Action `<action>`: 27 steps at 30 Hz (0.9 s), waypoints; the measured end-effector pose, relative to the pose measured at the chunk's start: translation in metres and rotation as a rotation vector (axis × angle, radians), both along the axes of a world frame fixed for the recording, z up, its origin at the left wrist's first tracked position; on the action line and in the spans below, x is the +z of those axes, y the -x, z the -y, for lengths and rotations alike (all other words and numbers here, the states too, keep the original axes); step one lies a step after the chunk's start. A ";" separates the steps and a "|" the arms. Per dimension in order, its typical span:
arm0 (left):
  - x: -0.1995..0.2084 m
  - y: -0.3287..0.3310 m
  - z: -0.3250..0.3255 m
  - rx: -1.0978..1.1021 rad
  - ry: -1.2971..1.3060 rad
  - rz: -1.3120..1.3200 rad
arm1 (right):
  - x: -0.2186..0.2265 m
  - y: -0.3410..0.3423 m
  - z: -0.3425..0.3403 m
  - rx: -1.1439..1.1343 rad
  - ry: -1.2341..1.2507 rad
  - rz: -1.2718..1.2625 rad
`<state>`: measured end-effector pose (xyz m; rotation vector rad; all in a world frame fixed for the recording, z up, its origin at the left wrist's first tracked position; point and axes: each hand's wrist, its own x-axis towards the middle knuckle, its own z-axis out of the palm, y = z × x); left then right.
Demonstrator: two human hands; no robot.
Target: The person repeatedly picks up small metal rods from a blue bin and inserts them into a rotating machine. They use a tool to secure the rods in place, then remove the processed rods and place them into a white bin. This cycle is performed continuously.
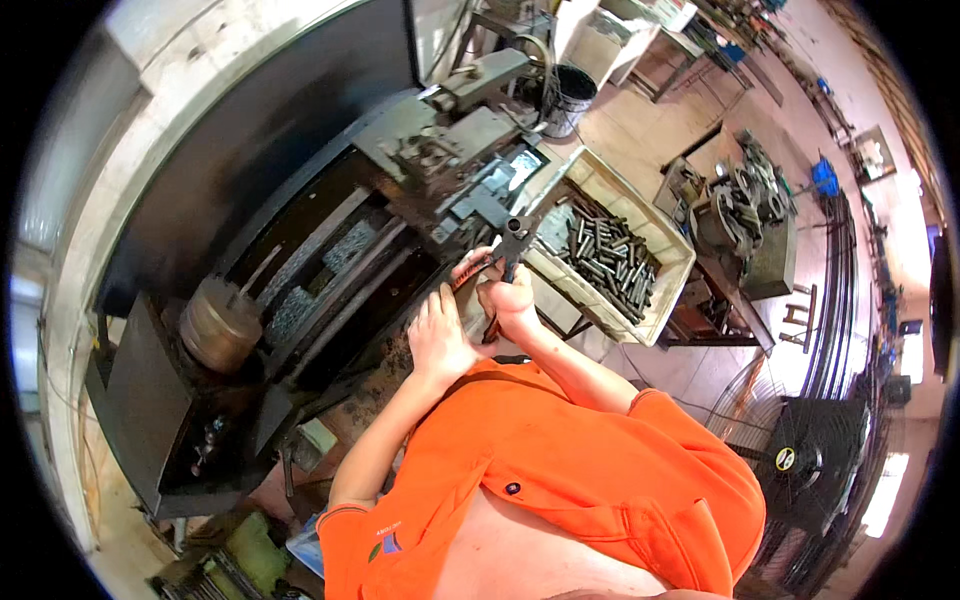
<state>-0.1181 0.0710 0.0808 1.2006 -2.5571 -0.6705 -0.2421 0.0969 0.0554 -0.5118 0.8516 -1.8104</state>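
Observation:
Both my hands are together at a dark metal tool (513,243) with a round-ended head and an orange-and-black handle, in front of the lathe bed. My right hand (510,300) is closed around it below the head. On its left, my left hand (440,330) has its fingers bent against the handle. Its fingertips are partly hidden, and the tool's exact kind is unclear. Just beyond the hands to the right, a cream plastic crate (672,245) holds many short metal rods (610,255).
The lathe (450,150) fills the left side, with a round chuck (222,325) at its lower left. A dark bucket (572,100) stands at the back. Metal parts (745,195) lie in a box beyond the crate. A floor fan (815,465) stands at the right.

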 end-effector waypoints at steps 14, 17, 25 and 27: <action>-0.039 -0.114 -0.043 0.445 -0.551 -0.083 | -0.065 0.192 -0.113 -0.315 -0.588 0.629; -0.039 -0.170 -0.071 0.657 -0.472 -0.071 | -0.060 0.199 -0.117 0.001 -0.521 0.359; -0.073 -0.347 -0.225 1.485 -0.459 -0.285 | -0.076 0.094 -0.105 0.464 -0.459 0.606; -0.114 -0.395 -0.277 1.685 -0.404 -0.207 | -0.074 0.063 -0.095 0.538 -0.534 0.547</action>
